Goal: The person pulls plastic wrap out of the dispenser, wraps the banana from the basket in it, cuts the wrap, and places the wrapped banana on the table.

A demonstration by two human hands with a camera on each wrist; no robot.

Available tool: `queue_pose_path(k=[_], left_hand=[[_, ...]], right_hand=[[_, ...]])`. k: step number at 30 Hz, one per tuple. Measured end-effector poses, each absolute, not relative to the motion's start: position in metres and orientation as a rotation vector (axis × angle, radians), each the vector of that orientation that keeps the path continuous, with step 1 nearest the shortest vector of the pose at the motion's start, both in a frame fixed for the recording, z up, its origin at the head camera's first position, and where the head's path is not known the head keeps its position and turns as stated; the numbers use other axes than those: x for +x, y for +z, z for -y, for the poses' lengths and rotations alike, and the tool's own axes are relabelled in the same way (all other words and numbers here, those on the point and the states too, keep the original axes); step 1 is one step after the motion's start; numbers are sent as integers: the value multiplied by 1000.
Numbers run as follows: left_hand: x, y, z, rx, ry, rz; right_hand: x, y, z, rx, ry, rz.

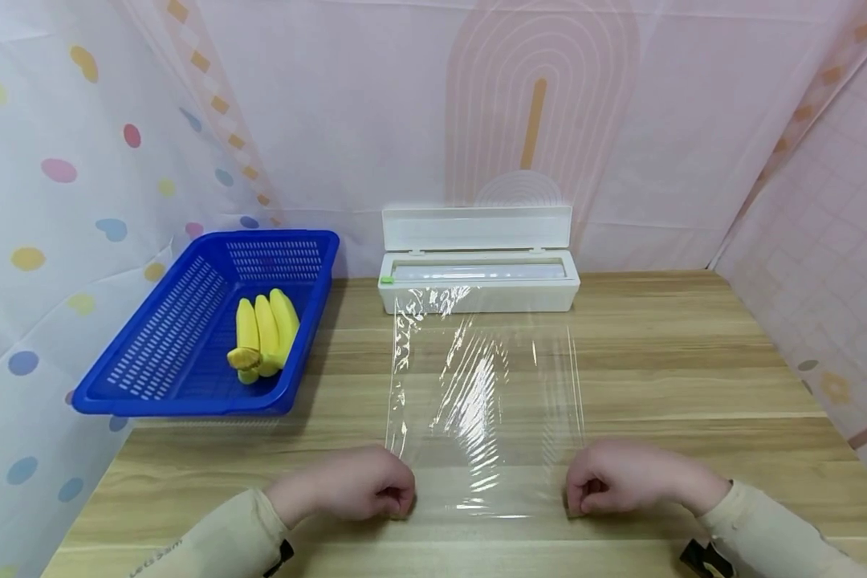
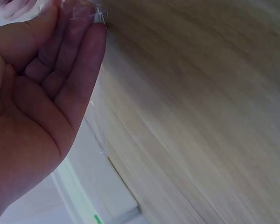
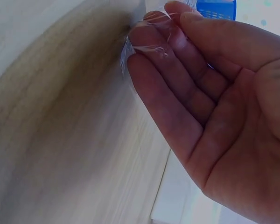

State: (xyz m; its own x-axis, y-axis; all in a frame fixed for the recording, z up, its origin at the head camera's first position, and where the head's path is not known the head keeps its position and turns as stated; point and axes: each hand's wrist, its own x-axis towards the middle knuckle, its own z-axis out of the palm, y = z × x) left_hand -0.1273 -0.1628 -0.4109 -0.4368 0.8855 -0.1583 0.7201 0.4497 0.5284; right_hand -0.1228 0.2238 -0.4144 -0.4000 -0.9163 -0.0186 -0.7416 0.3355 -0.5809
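Note:
A sheet of clear plastic wrap [image 1: 484,401] stretches over the table from a white wrap dispenser [image 1: 480,297] whose lid [image 1: 477,229] stands raised. At the sheet's near left corner my left hand [image 1: 364,484] pinches the film between thumb and fingers. The near right corner is pinched by my right hand [image 1: 624,478]. In the left wrist view, film bunches at the fingertips of the left hand [image 2: 42,88]. The right wrist view has the film [image 3: 151,49] caught between the thumb and fingers of the right hand [image 3: 200,93].
To the left sits a blue plastic basket [image 1: 166,337] with several yellow bananas [image 1: 266,329] inside. A wood-grain table [image 1: 694,361] lies under everything. Patterned cloth [image 1: 318,104] hangs behind and at both sides. A green slider [image 1: 386,280] sits on the dispenser's left end.

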Motion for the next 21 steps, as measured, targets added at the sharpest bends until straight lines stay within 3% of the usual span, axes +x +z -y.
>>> queue_pose_path(k=[21], left_hand=[[-120, -409, 159, 1432, 342, -2418]], right_hand=[[-119, -407, -229, -1463, -792, -2236]])
